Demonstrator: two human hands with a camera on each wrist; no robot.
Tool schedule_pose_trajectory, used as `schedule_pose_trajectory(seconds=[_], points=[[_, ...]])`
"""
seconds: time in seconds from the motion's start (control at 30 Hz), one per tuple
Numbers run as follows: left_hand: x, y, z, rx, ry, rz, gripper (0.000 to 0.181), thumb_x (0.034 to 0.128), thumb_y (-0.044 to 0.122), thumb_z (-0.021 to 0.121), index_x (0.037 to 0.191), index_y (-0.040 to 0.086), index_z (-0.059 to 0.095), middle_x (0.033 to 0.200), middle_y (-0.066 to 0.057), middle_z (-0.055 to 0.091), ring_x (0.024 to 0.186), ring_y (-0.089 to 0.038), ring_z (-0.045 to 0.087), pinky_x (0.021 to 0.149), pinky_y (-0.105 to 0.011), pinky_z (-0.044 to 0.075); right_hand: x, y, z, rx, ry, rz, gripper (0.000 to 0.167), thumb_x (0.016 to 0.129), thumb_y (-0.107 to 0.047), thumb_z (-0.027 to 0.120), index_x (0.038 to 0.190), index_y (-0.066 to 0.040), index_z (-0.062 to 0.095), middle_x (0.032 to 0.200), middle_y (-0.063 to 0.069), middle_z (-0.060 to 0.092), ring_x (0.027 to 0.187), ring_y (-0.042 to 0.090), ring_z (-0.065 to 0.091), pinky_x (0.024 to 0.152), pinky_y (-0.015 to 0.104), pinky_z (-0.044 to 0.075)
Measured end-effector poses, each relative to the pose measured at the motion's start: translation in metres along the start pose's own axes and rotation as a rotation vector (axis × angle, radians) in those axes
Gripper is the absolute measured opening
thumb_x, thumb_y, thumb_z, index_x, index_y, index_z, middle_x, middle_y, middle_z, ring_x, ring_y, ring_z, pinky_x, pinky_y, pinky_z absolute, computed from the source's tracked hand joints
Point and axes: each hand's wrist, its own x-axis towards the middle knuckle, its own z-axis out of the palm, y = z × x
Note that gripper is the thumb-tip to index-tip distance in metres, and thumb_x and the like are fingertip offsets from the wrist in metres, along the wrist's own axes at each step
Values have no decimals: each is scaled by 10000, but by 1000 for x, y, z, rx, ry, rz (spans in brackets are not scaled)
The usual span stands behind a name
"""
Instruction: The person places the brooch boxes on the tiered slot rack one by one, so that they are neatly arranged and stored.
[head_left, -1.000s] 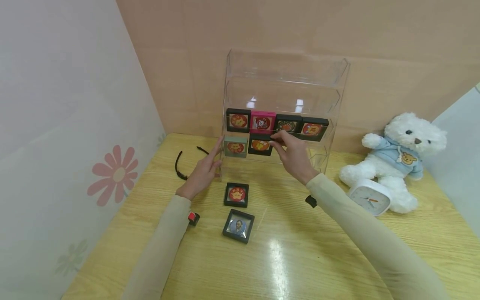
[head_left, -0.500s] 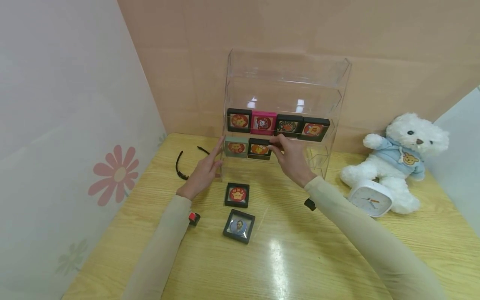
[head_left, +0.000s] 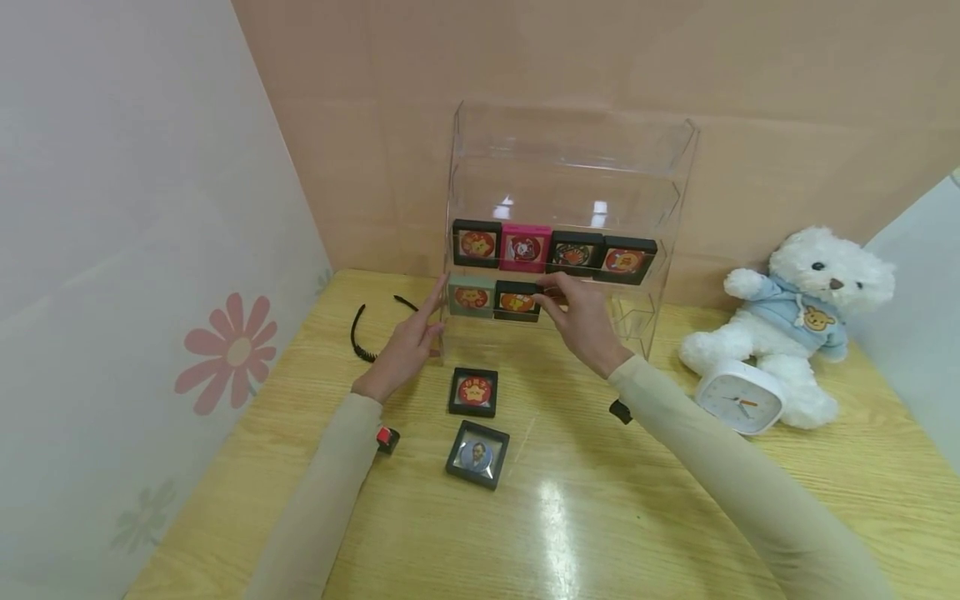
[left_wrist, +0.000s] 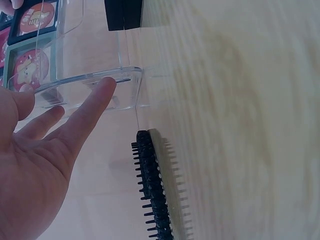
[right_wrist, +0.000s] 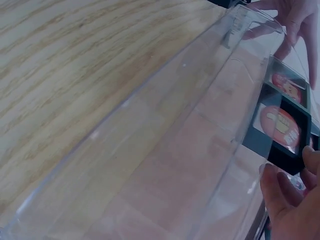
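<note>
A clear acrylic rack stands at the back of the table. My left hand rests extended fingers on its left side panel; in the left wrist view, the forefinger reaches along the clear edge. My right hand pinches the right edge of a black display frame with a red and yellow badge. This frame sits in the rack's lower tier, directly beside a pale green display frame. In the right wrist view, thumb and fingers meet the black frame at its corner.
Several frames, among them a pink frame, line the tier above. On the table lie a red-badge frame and a portrait frame. A black toothed headband lies left; a white clock and teddy bear stand right.
My right hand has lowered the black frame slightly into the lower tier, level with the green one. The left hand has stayed against the rack's side.
</note>
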Motion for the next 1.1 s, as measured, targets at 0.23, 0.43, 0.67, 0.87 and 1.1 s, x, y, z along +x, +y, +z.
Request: schedule_pose_trajectory(seconds=[0.23, 0.43, 0.67, 0.87, 1.1], points=[[0, 0, 0, 10, -2, 2, 801, 1090, 87, 432, 1583, 534, -14, 1624, -125, 294, 1259, -382, 559, 786, -333, 621, -4, -8, -15, 13, 124, -34, 186, 974, -126, 707, 1101, 5, 672, 1046, 126, 698, 913, 256, 681, 812, 429, 600], [-1, 2, -1, 4, -3, -1, 795, 1092, 96, 430, 1580, 542, -11, 1617, -140, 305, 1233, -419, 572, 798, -359, 621, -17, -21, -27, 33, 120, -77, 98, 991, -56, 661, 1067, 4, 676, 994, 99, 714, 866, 216, 670, 721, 412, 605], [-2, 0, 0, 5, -10, -8, 745, 1091, 176, 414, 1584, 535, -14, 1621, -133, 298, 1233, -413, 575, 789, -340, 621, -50, -35, -31, 78, -58, -6, 95, 999, -54, 641, 1079, -31, 687, 989, 62, 707, 866, 171, 655, 669, 361, 594], [-2, 1, -2, 10, -11, -4, 740, 1088, 197, 414, 1583, 534, -21, 1625, -127, 292, 1238, -409, 571, 830, -374, 614, -80, -46, -27, 112, -245, 84, 92, 1001, -83, 651, 1086, -82, 687, 978, 7, 699, 857, 114, 636, 646, 275, 573], [-1, 0, -1, 56, -5, 15, 736, 1090, 202, 415, 1592, 507, -28, 1625, -132, 292, 1196, -400, 601, 899, -452, 587, -111, -57, -22, 143, -456, 170, 131, 994, -87, 655, 1117, -48, 679, 1016, -18, 677, 884, 113, 632, 673, 258, 554]])
